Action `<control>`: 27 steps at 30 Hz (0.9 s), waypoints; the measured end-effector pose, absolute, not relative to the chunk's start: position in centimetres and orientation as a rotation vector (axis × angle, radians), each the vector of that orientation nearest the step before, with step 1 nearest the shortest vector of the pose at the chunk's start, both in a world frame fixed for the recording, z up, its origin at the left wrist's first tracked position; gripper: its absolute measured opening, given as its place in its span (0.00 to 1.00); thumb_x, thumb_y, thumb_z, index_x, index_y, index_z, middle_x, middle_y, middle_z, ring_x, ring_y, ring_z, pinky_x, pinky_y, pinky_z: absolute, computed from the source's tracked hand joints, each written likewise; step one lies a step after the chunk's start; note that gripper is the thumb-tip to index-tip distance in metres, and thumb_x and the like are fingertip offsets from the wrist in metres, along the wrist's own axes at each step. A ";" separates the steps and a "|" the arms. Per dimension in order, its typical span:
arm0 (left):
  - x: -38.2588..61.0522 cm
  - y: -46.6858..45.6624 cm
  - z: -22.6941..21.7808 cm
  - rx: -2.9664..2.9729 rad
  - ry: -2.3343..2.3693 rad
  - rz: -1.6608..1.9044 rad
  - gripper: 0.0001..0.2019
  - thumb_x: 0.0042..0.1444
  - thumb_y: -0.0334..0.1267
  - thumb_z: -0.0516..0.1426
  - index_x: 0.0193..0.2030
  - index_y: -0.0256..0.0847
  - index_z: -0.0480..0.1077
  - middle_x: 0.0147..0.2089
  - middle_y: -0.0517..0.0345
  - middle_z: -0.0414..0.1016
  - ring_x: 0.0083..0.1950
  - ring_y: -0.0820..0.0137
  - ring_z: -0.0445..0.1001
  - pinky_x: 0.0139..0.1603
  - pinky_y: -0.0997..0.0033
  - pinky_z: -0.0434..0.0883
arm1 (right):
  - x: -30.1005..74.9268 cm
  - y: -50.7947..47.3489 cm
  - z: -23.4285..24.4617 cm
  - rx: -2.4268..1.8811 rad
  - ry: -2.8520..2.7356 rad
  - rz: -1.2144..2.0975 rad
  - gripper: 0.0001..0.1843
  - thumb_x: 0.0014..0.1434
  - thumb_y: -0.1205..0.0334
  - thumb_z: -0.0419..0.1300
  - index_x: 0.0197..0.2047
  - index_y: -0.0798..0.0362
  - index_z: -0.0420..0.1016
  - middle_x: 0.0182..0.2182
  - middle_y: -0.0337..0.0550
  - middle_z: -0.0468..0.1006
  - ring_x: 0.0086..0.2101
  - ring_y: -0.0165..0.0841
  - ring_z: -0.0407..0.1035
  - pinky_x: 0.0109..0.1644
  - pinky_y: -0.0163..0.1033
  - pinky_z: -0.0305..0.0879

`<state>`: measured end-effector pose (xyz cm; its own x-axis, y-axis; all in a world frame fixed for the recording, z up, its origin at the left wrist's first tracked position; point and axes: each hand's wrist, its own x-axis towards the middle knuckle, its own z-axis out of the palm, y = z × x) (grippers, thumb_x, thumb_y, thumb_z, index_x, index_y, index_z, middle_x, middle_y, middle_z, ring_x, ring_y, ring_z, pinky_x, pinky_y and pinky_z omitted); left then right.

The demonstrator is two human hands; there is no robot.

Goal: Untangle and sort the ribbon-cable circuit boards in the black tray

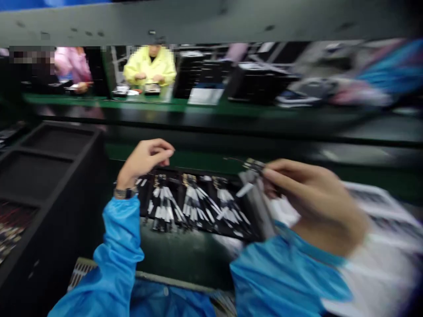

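1. The right hand (304,193) grips one part (254,165) between thumb and forefinger, right at the fingertips, presumably because it is small and its face needs to stay uncovered.
2. The left hand (147,158) hovers with curled fingers, thumb drawn up to the forefinger; I can't tell whether they pinch anything tiny.
3. Below and between both sets of fingers sits one black tray (244,231), probably placed there so either hand reaches it easily.
4. In it I count three clear bundles, (165,204) fanned with white tails towards the wearer, likely so they don't tangle; more may hide by the left wrist.
5. Left of the left fingers stands one black box (87,176) with three compartments showing, the nearest holding wired pieces, seemingly divided for sorting.
6. Beyond the fingers, across the bench, one person in yellow (150,66) works with two hands showing.
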<state>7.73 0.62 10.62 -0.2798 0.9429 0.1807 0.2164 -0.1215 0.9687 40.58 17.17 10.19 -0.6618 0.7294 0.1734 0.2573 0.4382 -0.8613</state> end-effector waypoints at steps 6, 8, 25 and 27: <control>7.7 0.7 11.4 1.383 1.605 1.453 0.10 0.55 0.46 0.67 0.40 0.44 0.81 0.28 0.57 0.80 0.31 0.64 0.77 0.36 0.66 0.73 | 41.6 20.3 10.2 -1.018 -2.209 1.246 0.36 0.51 0.26 0.73 0.35 0.54 0.77 0.21 0.38 0.68 0.23 0.30 0.63 0.28 0.38 0.57; 7.8 0.6 11.5 1.407 1.607 1.460 0.09 0.55 0.45 0.67 0.39 0.45 0.81 0.28 0.57 0.79 0.31 0.64 0.76 0.36 0.66 0.72 | 41.9 21.6 9.5 -1.060 -2.316 1.264 0.35 0.52 0.27 0.72 0.35 0.55 0.77 0.21 0.38 0.69 0.23 0.29 0.62 0.29 0.38 0.59; 6.4 -0.1 11.1 1.361 1.558 1.531 0.11 0.55 0.46 0.68 0.39 0.43 0.80 0.27 0.57 0.79 0.31 0.65 0.76 0.36 0.65 0.72 | 38.9 28.0 4.1 -1.340 -2.672 1.278 0.26 0.45 0.41 0.73 0.33 0.57 0.80 0.22 0.37 0.69 0.25 0.27 0.59 0.31 0.38 0.54; 6.3 0.0 11.1 1.360 1.553 1.537 0.11 0.55 0.45 0.68 0.39 0.42 0.80 0.28 0.57 0.80 0.30 0.65 0.76 0.36 0.65 0.72 | 39.0 27.8 4.1 -1.271 -2.680 1.355 0.27 0.45 0.39 0.73 0.34 0.57 0.80 0.24 0.38 0.71 0.27 0.28 0.60 0.32 0.38 0.56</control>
